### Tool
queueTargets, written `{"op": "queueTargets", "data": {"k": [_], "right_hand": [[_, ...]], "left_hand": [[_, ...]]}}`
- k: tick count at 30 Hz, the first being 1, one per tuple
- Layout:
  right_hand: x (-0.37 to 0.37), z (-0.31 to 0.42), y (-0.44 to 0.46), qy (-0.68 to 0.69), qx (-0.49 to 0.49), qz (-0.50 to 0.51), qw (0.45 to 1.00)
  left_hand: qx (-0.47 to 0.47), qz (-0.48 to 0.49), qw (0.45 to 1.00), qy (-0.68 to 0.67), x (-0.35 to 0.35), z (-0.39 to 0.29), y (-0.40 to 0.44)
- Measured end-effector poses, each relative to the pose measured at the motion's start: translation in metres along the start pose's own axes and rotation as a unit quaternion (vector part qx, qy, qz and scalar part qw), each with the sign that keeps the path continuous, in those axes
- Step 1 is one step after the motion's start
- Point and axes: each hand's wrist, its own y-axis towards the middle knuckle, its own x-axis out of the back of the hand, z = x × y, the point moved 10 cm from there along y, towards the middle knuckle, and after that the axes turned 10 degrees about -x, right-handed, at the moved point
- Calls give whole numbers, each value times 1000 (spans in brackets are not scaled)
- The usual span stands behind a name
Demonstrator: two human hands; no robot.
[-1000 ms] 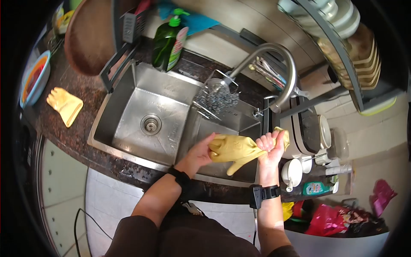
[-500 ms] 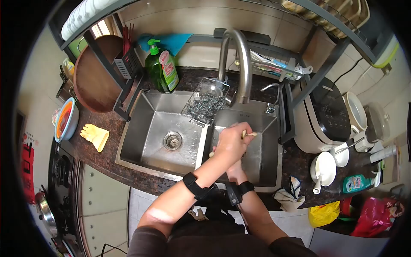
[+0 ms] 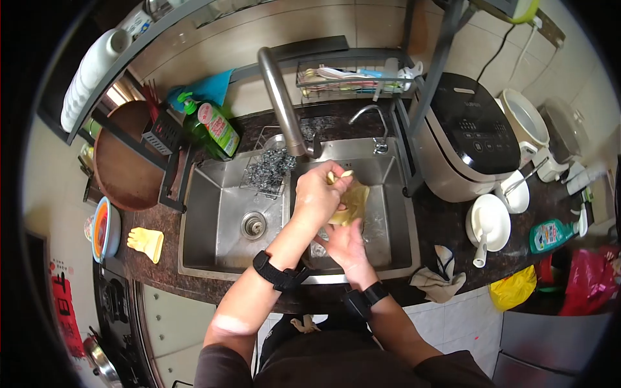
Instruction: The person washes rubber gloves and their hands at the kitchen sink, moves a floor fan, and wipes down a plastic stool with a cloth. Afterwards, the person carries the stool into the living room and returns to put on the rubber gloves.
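My left hand [image 3: 317, 197] is closed on a yellowish rubber glove [image 3: 355, 205] over the right sink basin [image 3: 396, 242]. Pale glove fingertips poke out by my left fingers, and the rest of the glove hangs spread to the right. Below it is my right hand [image 3: 350, 249], palm up with thumb and fingers apart, touching or very close to the glove's lower edge. Part of its fingers is hidden by the glove. Another yellow rubber glove [image 3: 145, 243] lies flat on the counter, left of the sink.
The faucet [image 3: 281, 100] arches over the sink, behind my hands. A wire basket of dark, shiny small items [image 3: 270, 169] sits at the divider. Green soap bottle [image 3: 212, 129] stands back left; a rice cooker [image 3: 466, 136], white pot [image 3: 488, 223] and cloth [image 3: 438, 275] are right.
The view has shifted. My hands, pressed together around the bunched glove before, have moved apart. The glove now hangs unfolded from my left hand, and my right hand has opened below it.
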Motion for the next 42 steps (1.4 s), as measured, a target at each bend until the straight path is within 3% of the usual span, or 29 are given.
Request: {"op": "queueTargets", "data": {"k": [5,8,10,14,16,18,20,21,23,24,25,26,27,28,30,33,35,36,37,40,42], "right_hand": [[5,11,11,-113,40,-2,993],[-26,-2,2,-16,-95,47,994],[-41,-2,-4,-3,-68,57,996],[-29,-4,-8,76,-46,-48,995],[-49,-1,-10,248,-60,96,962],[-38,-3,-11,250,-71,39,965],[-45,-10,-15,280,-105,66,952],[-65,-7,-24,262,-116,112,952],[-40,-21,-24,204,-132,9,970],[-9,-35,-16,230,-165,-17,959],[2,-39,-18,194,-157,-50,967],[-5,-34,-27,128,-123,-155,972],[-26,-31,-31,144,-116,-148,972],[-5,-31,-32,78,-118,-128,982],[-21,-37,-36,117,-136,-78,981],[-35,-53,-33,112,-149,-135,973],[-43,-59,-25,151,-135,-45,978],[-48,-68,-21,144,-140,-42,979],[-54,-80,-15,150,-152,-41,976],[-69,-124,0,143,-182,-41,972],[-83,-158,13,129,-198,-44,971]], "left_hand": [[-10,-11,1000,8,-5,3,6],[-26,-19,999,25,-2,4,17],[-33,-10,997,73,-1,4,23],[-67,11,982,174,0,10,32],[-64,20,982,176,0,4,29],[-59,27,982,175,0,-3,23],[-107,35,979,170,-3,-18,16],[-184,22,962,201,-1,-33,10],[-125,24,956,263,3,-21,11],[-86,88,949,290,-3,4,15],[-206,75,925,309,-5,2,5],[-155,42,980,117,3,9,-5],[-172,27,978,118,14,-7,-16],[-189,24,975,112,19,-22,-28],[-107,34,989,97,34,-10,-35],[-141,28,984,108,64,-6,-47],[-119,25,991,61,87,1,-58],[-105,31,994,17,99,4,-62],[-147,45,987,41,113,-4,-70],[-154,75,984,49,148,19,-87],[-152,47,986,56,189,35,-98]]}}
